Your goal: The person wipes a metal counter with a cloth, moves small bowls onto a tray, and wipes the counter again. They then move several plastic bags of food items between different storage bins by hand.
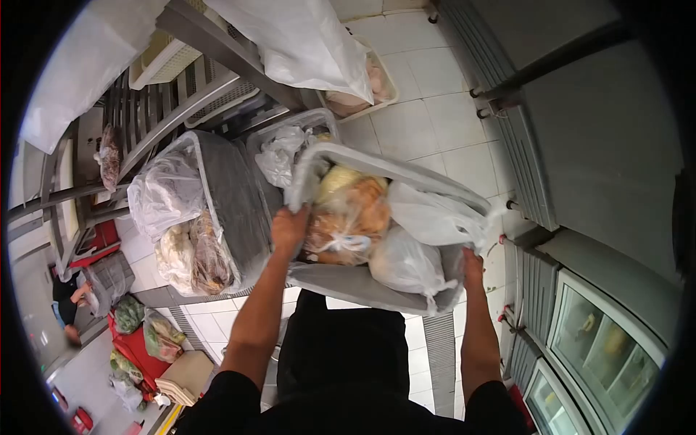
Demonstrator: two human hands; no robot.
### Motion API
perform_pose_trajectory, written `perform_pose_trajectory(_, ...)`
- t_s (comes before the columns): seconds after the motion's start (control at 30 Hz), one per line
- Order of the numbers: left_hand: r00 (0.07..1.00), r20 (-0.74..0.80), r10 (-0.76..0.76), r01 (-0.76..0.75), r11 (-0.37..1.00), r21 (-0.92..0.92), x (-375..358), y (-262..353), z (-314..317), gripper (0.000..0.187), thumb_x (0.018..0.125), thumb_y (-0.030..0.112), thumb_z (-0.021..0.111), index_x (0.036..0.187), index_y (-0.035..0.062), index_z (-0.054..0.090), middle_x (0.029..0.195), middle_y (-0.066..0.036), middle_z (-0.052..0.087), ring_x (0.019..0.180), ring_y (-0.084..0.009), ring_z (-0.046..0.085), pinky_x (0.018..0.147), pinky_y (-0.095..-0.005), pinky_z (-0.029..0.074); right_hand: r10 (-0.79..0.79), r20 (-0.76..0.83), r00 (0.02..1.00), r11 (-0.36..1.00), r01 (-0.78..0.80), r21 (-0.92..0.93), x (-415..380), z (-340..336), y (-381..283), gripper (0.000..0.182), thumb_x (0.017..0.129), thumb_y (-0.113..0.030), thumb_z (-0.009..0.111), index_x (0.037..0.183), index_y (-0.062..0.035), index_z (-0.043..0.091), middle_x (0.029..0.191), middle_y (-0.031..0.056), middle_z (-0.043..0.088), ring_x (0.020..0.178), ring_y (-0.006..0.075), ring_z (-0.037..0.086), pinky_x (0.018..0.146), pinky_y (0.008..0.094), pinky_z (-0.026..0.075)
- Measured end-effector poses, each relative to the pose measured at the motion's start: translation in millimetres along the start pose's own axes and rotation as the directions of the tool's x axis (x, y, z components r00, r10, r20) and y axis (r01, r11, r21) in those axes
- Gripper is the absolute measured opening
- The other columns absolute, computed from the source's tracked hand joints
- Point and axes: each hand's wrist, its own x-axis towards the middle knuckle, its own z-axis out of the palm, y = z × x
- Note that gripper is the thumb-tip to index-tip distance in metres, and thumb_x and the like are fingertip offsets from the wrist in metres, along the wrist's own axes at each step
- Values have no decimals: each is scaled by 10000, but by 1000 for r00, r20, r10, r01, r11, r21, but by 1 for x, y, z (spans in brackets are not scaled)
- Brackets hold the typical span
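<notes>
A grey plastic bin (428, 179) full of bagged food is held between my two hands. My left hand (289, 230) is closed on its left rim, the fingers partly hidden behind the edge. At the opposite end my right hand (473, 268) grips the rim. Inside lie a clear bag of orange-brown food (351, 217), which is blurred, a white knotted bag (409, 262) and a second white bag (428, 214). Left of my left hand stands another grey bin (235, 196) with clear bags (170, 190) in it.
Beyond is a smaller bin (330, 119) with plastic bags. A pale crate (388, 72) sits on the tiled floor (449, 116). Metal racks (210, 36) stand at left, glass-door fridges (609, 341) at right. Another person (65, 297) is at far left by a bin.
</notes>
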Motion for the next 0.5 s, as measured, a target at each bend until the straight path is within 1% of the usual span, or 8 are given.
perform_pose_trajectory(0.1,989,42,144,-143,990,-19,-16,48,21,597,810,531,551,1082,4,619,1039,-253,633,991,-375,611,874,-442,467,86,-54,995,993,-81,86,0,-40,24,233,791,-289,650,680,-126,526,567,-13,465,477,128,456,447,310,375)
perform_pose_trajectory(0.13,989,46,144,-144,990,-2,-20,61,28,597,810,531,551,1082,4,619,1039,-253,633,991,-375,611,874,-442,467,102,-53,993,991,-96,94,-11,-49,35,233,791,-289,650,680,-126,526,567,-13,465,477,128,456,447,310,375)
perform_pose_trajectory(0.2,955,163,247,-253,967,15,-26,99,37,573,818,486,555,1135,10,588,1048,-230,638,997,-371,609,879,-439,465,196,-217,956,953,-133,272,-26,-64,47,190,817,-264,605,743,-94,567,601,2,498,485,147,481,465,312,410)
perform_pose_trajectory(0.23,954,158,255,-261,965,20,-26,116,44,573,818,486,555,1135,10,588,1048,-230,638,997,-371,609,879,-439,465,196,-215,957,950,-131,283,-28,-76,58,190,817,-264,605,743,-94,567,601,2,498,485,147,481,465,312,410)
perform_pose_trajectory(0.3,886,235,399,-401,915,-42,-27,142,62,530,830,437,553,1152,16,577,1068,-227,630,1035,-365,591,897,-432,455,249,-184,951,904,-160,397,-34,-103,84,192,826,-263,585,793,-73,588,625,12,513,494,160,496,476,313,433)
perform_pose_trajectory(0.33,880,232,414,-418,908,-37,-28,158,67,530,830,437,553,1152,16,577,1068,-227,630,1035,-365,591,897,-432,455,248,-186,951,897,-153,414,-41,-108,85,192,826,-263,585,793,-73,588,625,12,513,494,160,496,476,313,433)
perform_pose_trajectory(0.4,830,311,462,-489,872,7,-28,188,79,492,836,406,554,1135,17,586,1106,-224,615,1077,-360,568,911,-423,447,230,-232,945,899,-116,423,-66,-119,76,297,820,-271,605,602,-130,460,519,-21,417,419,124,426,403,297,368)
perform_pose_trajectory(0.5,770,361,526,-564,826,-1,-27,226,92,480,839,394,555,1136,19,588,1139,-219,603,1097,-355,557,924,-418,443,283,-265,922,856,-118,503,-86,-126,65,326,825,-261,597,570,-141,432,498,-25,401,395,124,410,383,300,353)
